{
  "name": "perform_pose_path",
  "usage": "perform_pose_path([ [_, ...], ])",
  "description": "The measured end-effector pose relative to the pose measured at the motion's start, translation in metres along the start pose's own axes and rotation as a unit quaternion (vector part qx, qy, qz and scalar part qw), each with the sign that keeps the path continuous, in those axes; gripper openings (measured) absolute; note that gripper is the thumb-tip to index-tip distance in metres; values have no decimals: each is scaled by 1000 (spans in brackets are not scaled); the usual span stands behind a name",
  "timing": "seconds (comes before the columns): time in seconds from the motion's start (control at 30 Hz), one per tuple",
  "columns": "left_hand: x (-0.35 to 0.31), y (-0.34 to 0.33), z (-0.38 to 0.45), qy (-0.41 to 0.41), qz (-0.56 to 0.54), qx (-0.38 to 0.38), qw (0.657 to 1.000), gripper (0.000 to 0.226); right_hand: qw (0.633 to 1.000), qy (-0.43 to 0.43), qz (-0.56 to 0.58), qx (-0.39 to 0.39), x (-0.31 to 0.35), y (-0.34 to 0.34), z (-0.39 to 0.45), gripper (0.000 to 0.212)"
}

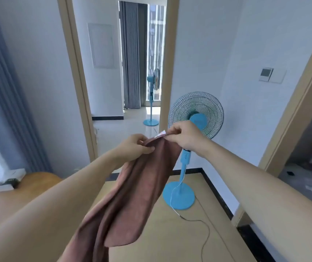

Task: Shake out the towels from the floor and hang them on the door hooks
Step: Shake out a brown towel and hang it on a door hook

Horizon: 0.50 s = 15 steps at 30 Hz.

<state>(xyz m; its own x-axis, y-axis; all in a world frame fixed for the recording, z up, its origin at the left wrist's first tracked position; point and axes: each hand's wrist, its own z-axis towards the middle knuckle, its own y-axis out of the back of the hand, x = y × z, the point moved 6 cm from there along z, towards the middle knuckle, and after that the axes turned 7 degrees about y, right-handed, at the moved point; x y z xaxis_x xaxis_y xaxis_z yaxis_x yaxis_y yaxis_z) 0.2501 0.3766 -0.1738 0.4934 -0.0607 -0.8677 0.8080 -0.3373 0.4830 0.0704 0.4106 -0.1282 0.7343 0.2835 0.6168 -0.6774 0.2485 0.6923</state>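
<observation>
Brown towel point(132, 188) off floor, mid-frame, top edge pinched by left hand point(134, 146) and right hand point(183, 137), rest hanging toward lower left; shaking and hanging seemingly undone, no door hooks in view.

Two bare forearms reach into view from the bottom corners, each ending in a bare hand. The left hand point(134, 146) and its forearm show no sleeve, watch, bracelet or ring; the arm is uncovered all the way back to the lower edge. The right hand point(185, 136) is likewise ungloved, its wrist and forearm uncovered back to the frame's right border. No cuff or fabric edge shows on either arm. The fingernails visible on both hands look short and unpainted.
</observation>
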Motion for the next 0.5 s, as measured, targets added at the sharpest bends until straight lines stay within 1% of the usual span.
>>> perform_pose_path([
  [0.03,-5,-9,11,-27,-3,11,1000,13,1000,13,11,6,4,-13,17,18],
  [0.07,-8,-14,24,-51,-8,4,999,19,999,31,4,15,5,-25,33,20],
  [0.1,-9,-16,35,-66,-15,-14,998,23,999,46,-9,15,3,-36,48,22],
  [0.13,-6,-13,47,-62,-30,-36,997,23,999,48,-12,5,-4,-45,63,22],
  [0.2,5,1,73,-25,-77,-68,994,20,999,24,23,-14,-29,-57,90,24],
  [0.23,10,11,87,-6,-95,-86,992,24,999,13,52,-7,-44,-64,103,23],
  [0.33,26,43,129,25,-84,-151,985,33,985,-19,154,79,-75,-97,142,10],
  [0.43,34,63,170,40,-68,-193,978,32,966,-22,234,107,-84,-120,182,17],
  [0.5,34,76,195,62,-79,-231,968,32,951,-14,275,139,-87,-129,207,18],
])
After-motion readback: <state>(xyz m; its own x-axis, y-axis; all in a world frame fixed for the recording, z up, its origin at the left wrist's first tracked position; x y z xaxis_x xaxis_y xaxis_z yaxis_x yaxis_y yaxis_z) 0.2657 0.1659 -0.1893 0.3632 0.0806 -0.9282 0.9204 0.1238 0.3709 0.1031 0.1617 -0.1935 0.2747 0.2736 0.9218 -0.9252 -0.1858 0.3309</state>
